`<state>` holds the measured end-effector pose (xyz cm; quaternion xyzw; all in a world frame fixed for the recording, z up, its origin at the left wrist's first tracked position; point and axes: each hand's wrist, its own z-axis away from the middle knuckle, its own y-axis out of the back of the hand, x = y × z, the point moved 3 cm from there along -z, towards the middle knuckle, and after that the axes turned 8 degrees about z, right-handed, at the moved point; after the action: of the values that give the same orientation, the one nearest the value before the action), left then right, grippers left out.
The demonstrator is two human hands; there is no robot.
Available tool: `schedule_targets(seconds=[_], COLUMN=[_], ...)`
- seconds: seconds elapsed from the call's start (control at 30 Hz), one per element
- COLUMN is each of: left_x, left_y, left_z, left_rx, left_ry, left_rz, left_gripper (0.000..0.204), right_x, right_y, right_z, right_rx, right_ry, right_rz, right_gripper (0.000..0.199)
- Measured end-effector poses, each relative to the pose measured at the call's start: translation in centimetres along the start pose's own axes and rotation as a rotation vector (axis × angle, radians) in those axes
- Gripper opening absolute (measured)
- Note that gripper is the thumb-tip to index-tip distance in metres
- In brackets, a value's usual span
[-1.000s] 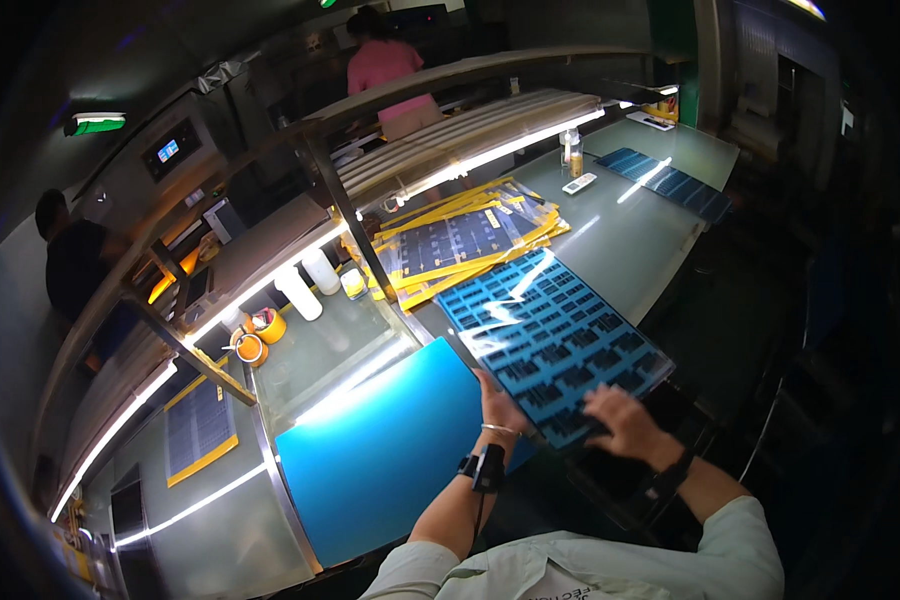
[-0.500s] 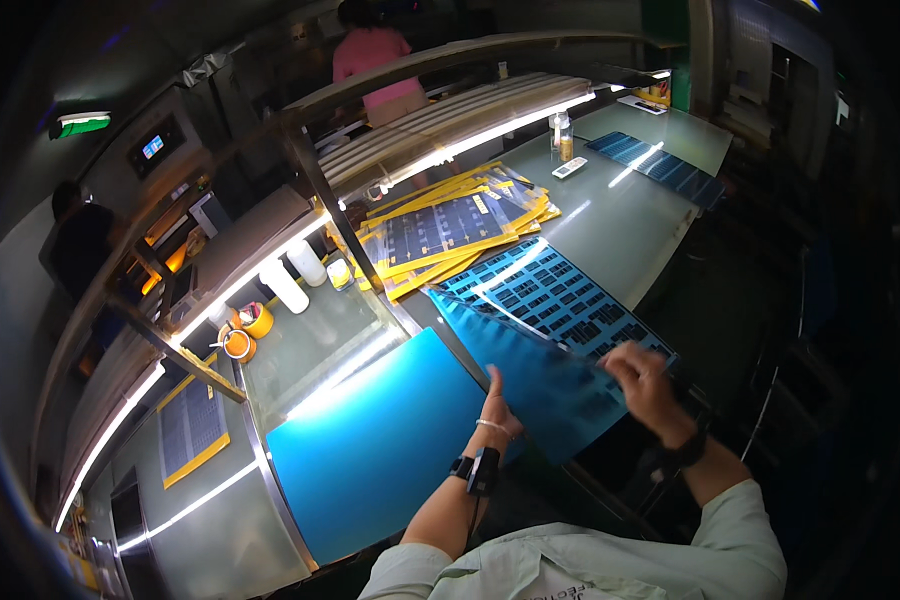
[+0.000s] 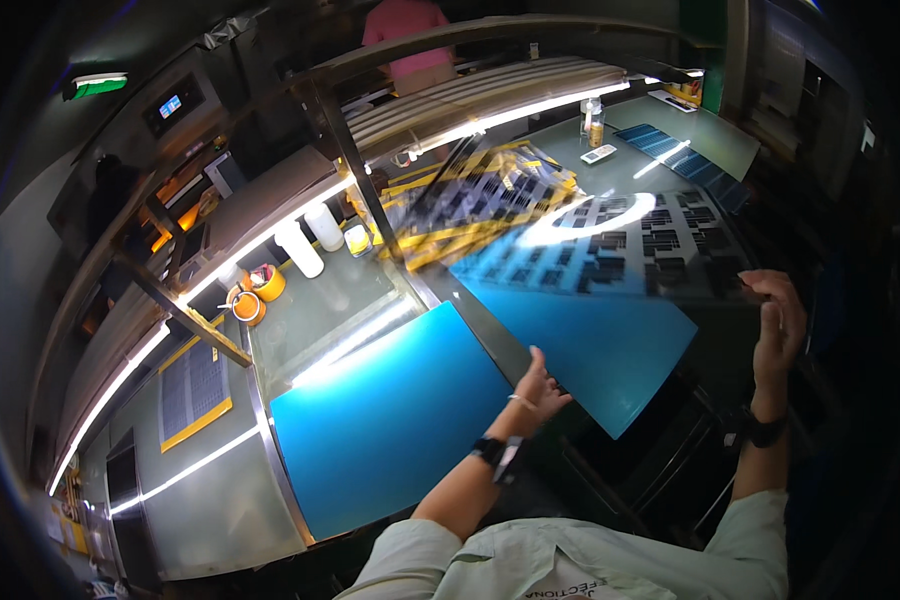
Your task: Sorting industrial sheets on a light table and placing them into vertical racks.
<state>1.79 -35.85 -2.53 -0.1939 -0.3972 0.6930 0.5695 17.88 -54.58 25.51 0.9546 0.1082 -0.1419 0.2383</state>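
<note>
Your right hand (image 3: 778, 325) pinches the patterned transparent film (image 3: 685, 235) by its near right corner, the sheet lifted and motion-blurred over the blue panel (image 3: 600, 350). Your left hand (image 3: 540, 390) is open, thumb raised, at that panel's near-left edge, contact unclear; second blue panel (image 3: 390, 420) lies flat on the workbench (image 3: 220, 510) to the left.

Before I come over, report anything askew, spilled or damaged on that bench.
The yellow-edged sheets partly behind the patterned film look askew: they lie at differing angles, edges not squared up. I see no spill; the film is too blurred to check.
</note>
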Motion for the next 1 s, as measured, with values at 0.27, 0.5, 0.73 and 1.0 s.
schedule_targets(seconds=[0.27, 0.5, 0.73, 1.0], left_x=[15.7, 20.8, 26.1, 26.7], left_y=[8.2, 14.6, 21.1, 28.3], left_z=[12.6, 18.4, 31.8, 34.3], left_rx=[-0.351, 0.208, 0.532, 0.729], left_ry=[-0.175, -0.471, -0.549, -0.932], left_rz=[0.014, -0.585, -0.592, -0.617], left_gripper=[0.085, 0.023, 0.016, 0.018], right_x=[10.8, 6.8, -1.1, -4.6], right_y=[-5.3, -12.3, -21.3, -22.9], right_z=[17.5, 19.3, 19.7, 21.8], right_rx=[-0.106, -0.606, -0.8, -0.755], right_ry=[-1.119, -1.084, -1.059, -0.695], right_rz=[-0.527, -0.365, -0.663, -0.141], right_gripper=[0.036, 0.009, 0.008, 0.02])
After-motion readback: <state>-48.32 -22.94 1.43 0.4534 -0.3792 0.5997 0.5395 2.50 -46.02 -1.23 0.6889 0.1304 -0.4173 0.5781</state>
